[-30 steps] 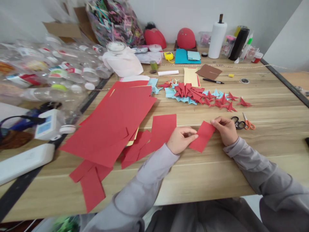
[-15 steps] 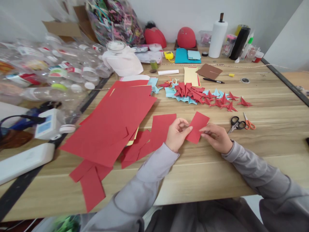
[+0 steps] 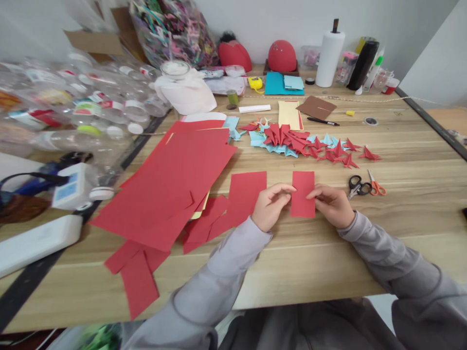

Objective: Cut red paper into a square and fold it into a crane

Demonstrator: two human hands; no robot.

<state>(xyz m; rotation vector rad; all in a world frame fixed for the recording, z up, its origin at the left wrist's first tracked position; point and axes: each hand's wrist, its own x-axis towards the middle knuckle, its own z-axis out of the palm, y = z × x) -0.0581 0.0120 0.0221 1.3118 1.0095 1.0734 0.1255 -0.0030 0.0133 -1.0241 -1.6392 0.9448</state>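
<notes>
A small red paper rectangle (image 3: pixel 302 194) stands upright in outline between my hands, its long sides running away from me. My right hand (image 3: pixel 333 205) pinches its right edge. The curled fingers of my left hand (image 3: pixel 270 206) meet its left edge, with the thumb close to the fingertips. Left of that hand lies a larger red sheet (image 3: pixel 243 197), partly covered by my wrist. Beyond the paper is a cluster of folded red and light blue paper cranes (image 3: pixel 280 138).
Large red sheets (image 3: pixel 164 180) and red offcuts (image 3: pixel 140 287) cover the table's left part. Black-handled scissors (image 3: pixel 359 187) and orange-handled scissors (image 3: pixel 376 183) lie to the right. Plastic bottles (image 3: pixel 98 107) crowd the far left. A white bottle (image 3: pixel 329 58) stands at the back.
The small red paper has turned from a slant to straight, its long sides now pointing away from me. My right hand has shifted slightly right along with its edge.
</notes>
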